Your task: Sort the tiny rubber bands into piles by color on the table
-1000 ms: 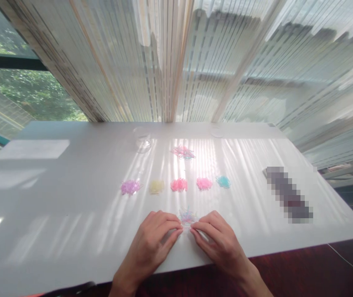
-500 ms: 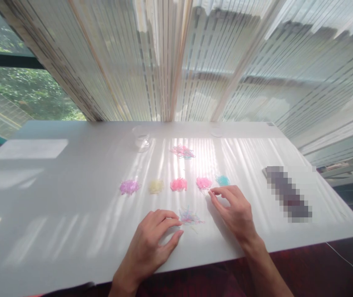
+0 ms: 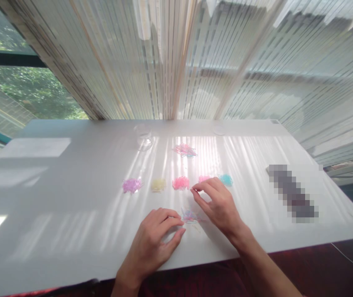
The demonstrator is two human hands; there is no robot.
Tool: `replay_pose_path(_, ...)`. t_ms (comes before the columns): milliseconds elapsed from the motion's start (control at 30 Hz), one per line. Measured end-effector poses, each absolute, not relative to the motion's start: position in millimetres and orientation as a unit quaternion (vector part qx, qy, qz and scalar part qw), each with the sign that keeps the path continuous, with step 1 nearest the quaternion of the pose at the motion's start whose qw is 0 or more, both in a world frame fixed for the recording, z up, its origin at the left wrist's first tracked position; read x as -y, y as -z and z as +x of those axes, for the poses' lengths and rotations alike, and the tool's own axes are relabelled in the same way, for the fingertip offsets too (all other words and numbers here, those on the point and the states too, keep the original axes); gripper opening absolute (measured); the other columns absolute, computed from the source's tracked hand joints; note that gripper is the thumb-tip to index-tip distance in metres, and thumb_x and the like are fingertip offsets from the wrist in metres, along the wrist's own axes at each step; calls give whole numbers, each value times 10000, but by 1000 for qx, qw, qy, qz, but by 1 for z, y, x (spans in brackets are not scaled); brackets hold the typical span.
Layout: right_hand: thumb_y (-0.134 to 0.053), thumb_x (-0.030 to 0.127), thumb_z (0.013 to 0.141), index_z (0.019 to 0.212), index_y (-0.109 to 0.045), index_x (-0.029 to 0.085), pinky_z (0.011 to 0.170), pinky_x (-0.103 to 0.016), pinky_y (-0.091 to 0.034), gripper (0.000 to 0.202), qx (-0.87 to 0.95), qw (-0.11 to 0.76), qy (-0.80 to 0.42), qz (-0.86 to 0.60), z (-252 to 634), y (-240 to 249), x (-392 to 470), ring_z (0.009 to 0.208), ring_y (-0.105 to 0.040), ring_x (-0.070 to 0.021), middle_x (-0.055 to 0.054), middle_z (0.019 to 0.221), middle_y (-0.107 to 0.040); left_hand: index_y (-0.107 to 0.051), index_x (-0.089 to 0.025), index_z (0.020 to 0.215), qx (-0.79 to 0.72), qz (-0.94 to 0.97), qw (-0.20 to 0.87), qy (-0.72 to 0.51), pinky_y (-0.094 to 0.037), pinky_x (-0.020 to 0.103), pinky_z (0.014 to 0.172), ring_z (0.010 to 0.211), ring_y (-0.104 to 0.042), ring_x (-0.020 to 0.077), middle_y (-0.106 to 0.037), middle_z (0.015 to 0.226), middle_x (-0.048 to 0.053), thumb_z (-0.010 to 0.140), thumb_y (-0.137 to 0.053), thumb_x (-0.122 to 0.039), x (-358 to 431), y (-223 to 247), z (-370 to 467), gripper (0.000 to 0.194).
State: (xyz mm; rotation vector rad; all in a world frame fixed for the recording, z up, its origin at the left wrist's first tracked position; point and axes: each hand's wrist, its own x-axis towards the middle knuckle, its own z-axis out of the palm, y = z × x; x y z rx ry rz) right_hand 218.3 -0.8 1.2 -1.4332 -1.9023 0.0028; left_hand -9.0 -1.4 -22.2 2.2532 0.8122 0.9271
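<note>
Small heaps of thin coloured loops, which look like rubber bands, lie in a row: purple (image 3: 132,185), yellow (image 3: 158,185), red (image 3: 181,183), pink (image 3: 204,178) and teal (image 3: 226,180). My right hand (image 3: 221,204) pinches with thumb and index finger at the right edge of the red heap, partly covering the pink one. What sits in the pinch is too small to make out. Beside a mixed-colour heap (image 3: 190,216) nearer to me rests my left hand (image 3: 156,235), thumb and fingers apart.
Another mixed heap (image 3: 185,150) lies farther back. A clear round container (image 3: 144,140) stands behind, with a clear disc, perhaps its lid (image 3: 219,130), to the right. A blurred-out dark object (image 3: 292,192) lies on the white table (image 3: 71,181) at right.
My right hand has moved left, from the pink heap to the edge of the red heap, still pinching. My left hand has stayed in place beside the near mixed heap.
</note>
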Motion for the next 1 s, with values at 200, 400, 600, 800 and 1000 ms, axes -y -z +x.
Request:
replay_pose_path(200, -595, 144, 1009, 904, -655, 202, 683, -322, -502, 134, 735, 368, 8, -570, 215, 9, -11, 762, -590, -202, -33, 797, -659, -690, -218, 1022, -305, 841, 286, -344, -523, 339, 781, 880, -681, 193, -731, 993, 38, 968, -668, -140, 1, 23, -8, 98)
replay_pose_path(400, -604, 170, 1012, 892, -678, 193, 680, -322, -494, 143, 716, 359, 22, -599, 213, 18, -11, 758, -587, -203, -37, 789, -677, -683, -215, 1022, -302, 843, 288, -340, -509, 341, 764, 866, -673, 192, -730, 987, 33, 966, -671, -134, 1, 22, -7, 99)
replay_pose_path(600, -585, 211, 1036, 888, -694, 195, 667, -317, -502, 184, 702, 359, 23, -615, 212, 20, -12, 764, -618, -204, -45, 792, -684, -680, -217, 1017, -301, 844, 289, -338, -502, 346, 760, 855, -672, 190, -731, 984, 29, 966, -674, -142, 1, 21, -7, 91)
replay_pose_path(800, -586, 204, 1025, 884, -702, 192, 664, -325, -494, 183, 704, 349, 21, -619, 211, 21, -10, 756, -618, -208, -46, 790, -689, -683, -219, 1017, -301, 843, 291, -337, -503, 346, 757, 855, -675, 191, -734, 980, 29, 965, -677, -146, 1, 22, -7, 90)
replay_pose_path(1000, -607, 162, 984, 869, -703, 192, 673, -331, -483, 153, 701, 347, 25, -623, 210, 24, -10, 762, -607, -214, -41, 771, -676, -681, -219, 1005, -303, 843, 290, -337, -509, 345, 755, 849, -677, 188, -735, 977, 29, 962, -681, -146, 1, 21, -7, 85)
